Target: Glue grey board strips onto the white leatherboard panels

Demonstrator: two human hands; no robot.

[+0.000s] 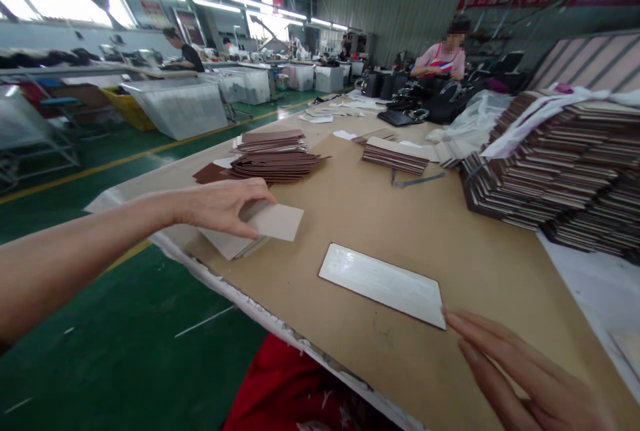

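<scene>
My left hand [225,206] is closed on a beige rectangular card [277,220], thumb on the near edge and fingers on the far one. The card sits over a small stack of similar pale cards [227,244] near the table's left edge. In front of me a flat strip panel [383,284] lies on the table, its top whitish and shiny with a thin dark border. My right hand [520,371] is at the strip's right end. Its fingers are stretched out, with the fingertips at the corner and nothing gripped.
Brown folded pieces [275,164] lie stacked beyond my left hand. A smaller stack of brown-edged pieces [395,154] lies farther back beside a grey strap [420,180]. Tall piles of panels [565,158] fill the right side. Across the table [310,298], a person [443,61] stands behind black bags [445,104].
</scene>
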